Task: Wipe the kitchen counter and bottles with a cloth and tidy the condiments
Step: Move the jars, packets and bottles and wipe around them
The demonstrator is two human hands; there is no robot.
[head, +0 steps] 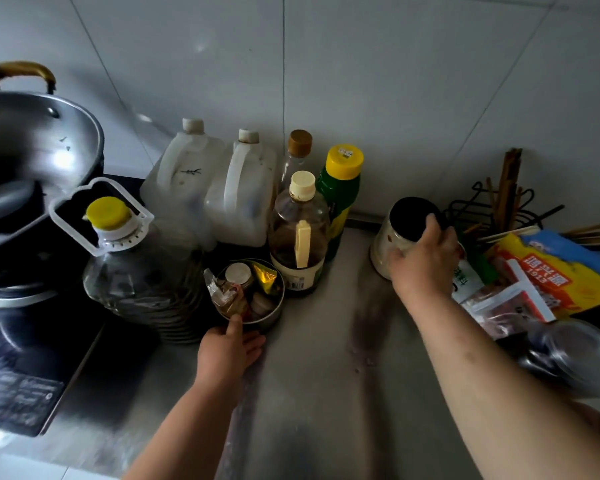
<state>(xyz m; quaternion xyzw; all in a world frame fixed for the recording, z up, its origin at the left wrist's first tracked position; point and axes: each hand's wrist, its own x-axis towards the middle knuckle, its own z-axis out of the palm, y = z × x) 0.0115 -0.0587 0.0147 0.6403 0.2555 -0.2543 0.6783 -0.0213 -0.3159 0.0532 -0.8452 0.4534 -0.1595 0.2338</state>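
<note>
Head view: round metal tin (269, 315) of condiment packets sits on the steel counter (312, 382) before the bottles (298, 237), left hand (227, 353) gripping its near rim, thumb hooked inside; right hand (425, 263) clasps a tilted black-lidded jar (385, 244) to their right

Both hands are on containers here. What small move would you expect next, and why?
Probably the right hand slides the black-lidded jar left toward the bottles. The jar looks tilted in that grip and sits apart from the row, beside the packets, with bare counter between. The left hand pinches the metal bowl at its rim, already beside the bottles.
</note>
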